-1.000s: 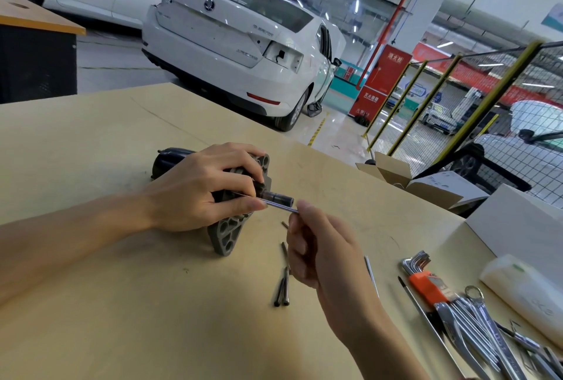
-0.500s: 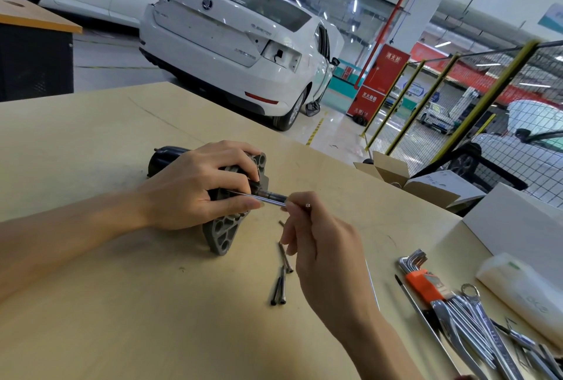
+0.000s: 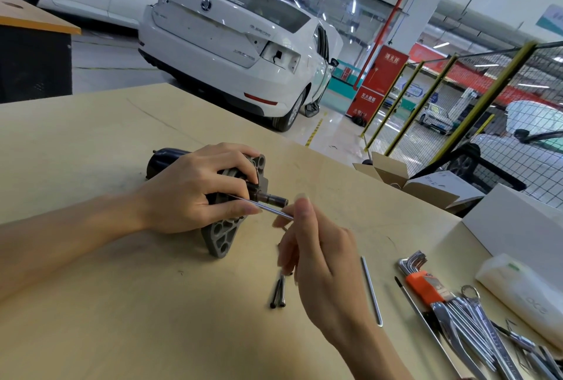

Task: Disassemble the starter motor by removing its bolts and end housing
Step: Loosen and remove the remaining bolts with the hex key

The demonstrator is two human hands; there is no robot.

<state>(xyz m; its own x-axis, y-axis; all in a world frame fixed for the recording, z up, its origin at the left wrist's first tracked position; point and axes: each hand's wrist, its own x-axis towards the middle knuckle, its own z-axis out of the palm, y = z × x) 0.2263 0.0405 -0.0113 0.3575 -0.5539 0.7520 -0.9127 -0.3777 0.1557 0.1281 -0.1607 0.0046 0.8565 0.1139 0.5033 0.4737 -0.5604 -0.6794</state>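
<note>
The starter motor point(image 3: 224, 235) lies on its side on the wooden table point(image 3: 91, 303), black body to the left, grey end housing with holes toward me. My left hand point(image 3: 195, 189) grips it around the housing. A long thin silver bolt point(image 3: 265, 206) sticks out of the housing to the right, below the pinion shaft point(image 3: 271, 198). My right hand point(image 3: 316, 253) pinches the bolt's outer end between thumb and fingertips. Two dark bolts point(image 3: 278, 291) lie loose on the table below that hand.
A long silver rod point(image 3: 371, 290) lies to the right. Hex keys in an orange holder point(image 3: 422, 280) and several wrenches point(image 3: 475, 328) sit at the right edge, with a white roll point(image 3: 524, 291), a white box point(image 3: 515, 224) and an open carton point(image 3: 405, 181) behind.
My right hand has shifted slightly left and up along the long bolt, staying pinched on it. My left hand keeps the same grip on the motor.
</note>
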